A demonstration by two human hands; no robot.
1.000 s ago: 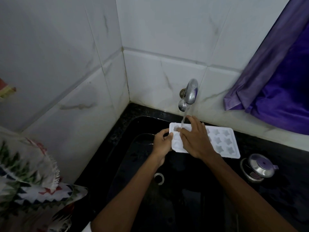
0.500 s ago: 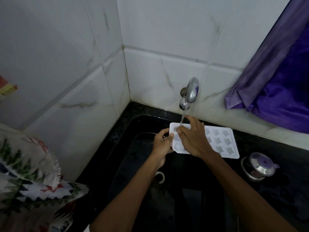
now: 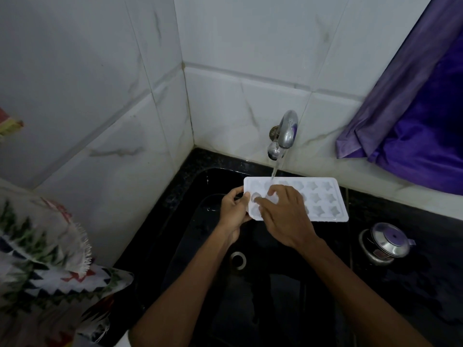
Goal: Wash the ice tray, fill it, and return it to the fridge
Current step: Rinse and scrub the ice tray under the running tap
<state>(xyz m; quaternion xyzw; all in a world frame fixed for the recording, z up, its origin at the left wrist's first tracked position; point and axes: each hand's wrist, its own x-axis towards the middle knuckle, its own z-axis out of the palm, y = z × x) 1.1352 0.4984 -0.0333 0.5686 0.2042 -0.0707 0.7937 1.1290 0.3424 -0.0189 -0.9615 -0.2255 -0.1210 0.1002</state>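
A white ice tray point(image 3: 320, 199) with star-shaped cells is held level over the black sink point(image 3: 200, 234), under the wall tap point(image 3: 285, 134). A thin stream of water runs from the tap onto the tray's back row. My left hand point(image 3: 234, 215) grips the tray's left end, thumb on the rim. My right hand point(image 3: 285, 216) lies on top of the tray with its fingers bent down into the left cells, rubbing them. The cells under that hand are hidden.
The sink drain point(image 3: 238, 259) lies below my hands. A small steel lidded pot point(image 3: 387, 242) stands on the black counter at the right. A purple curtain point(image 3: 421, 116) hangs at the upper right. Patterned cloth point(image 3: 42, 261) fills the lower left by the tiled wall.
My right hand's fingers have slid from the tray's back edge toward the left front cells. The tray has stayed under the running water.
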